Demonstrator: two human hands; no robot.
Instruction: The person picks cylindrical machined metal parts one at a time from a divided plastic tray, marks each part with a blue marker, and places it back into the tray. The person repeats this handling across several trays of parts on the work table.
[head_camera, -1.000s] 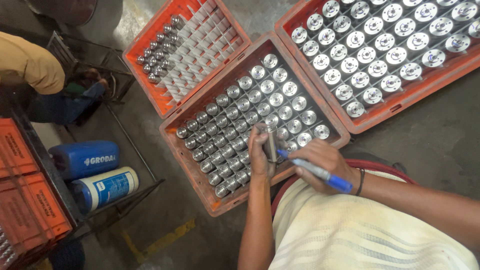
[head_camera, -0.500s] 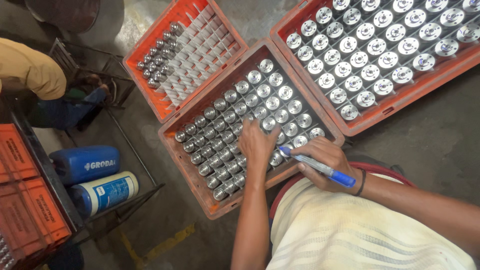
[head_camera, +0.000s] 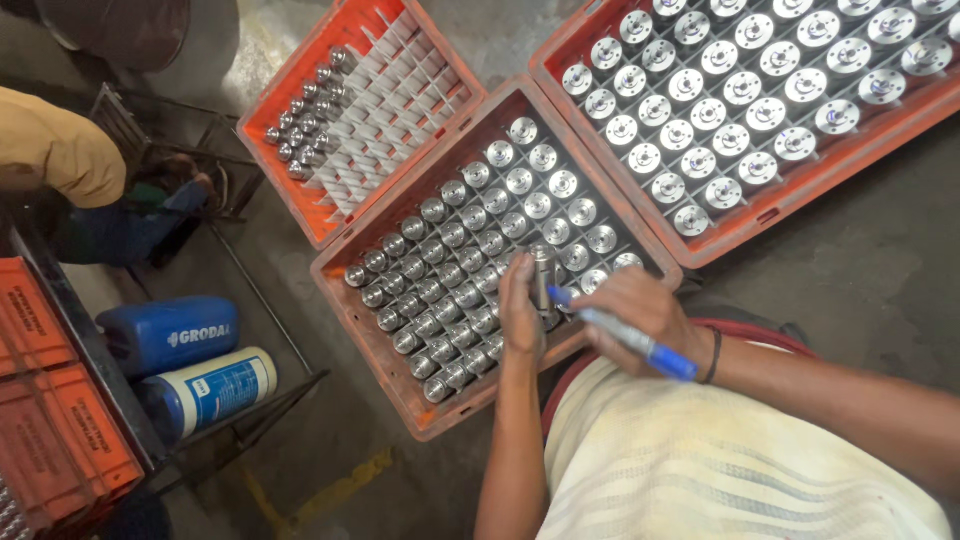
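Observation:
My left hand (head_camera: 521, 312) grips a shiny metal cylinder (head_camera: 542, 275), holding it upright just above the middle orange crate (head_camera: 372, 330). That crate is packed with rows of similar metal cylinders (head_camera: 455, 270) in a divider grid. My right hand (head_camera: 640, 315) holds a blue marker pen (head_camera: 620, 332), its tip touching the side of the lifted cylinder. Both hands are over the near right corner of the crate.
A second orange crate (head_camera: 290, 190) at upper left holds a few cylinders along its left side. A third crate (head_camera: 740, 225) at upper right is full of flanged metal parts. Blue and white canisters (head_camera: 190, 355) lie at left beside a metal rack; another person's sleeve (head_camera: 55, 150) shows far left.
My left hand has raised the cylinder slightly and my right hand has brought the marker tip against it; the view shifted a little.

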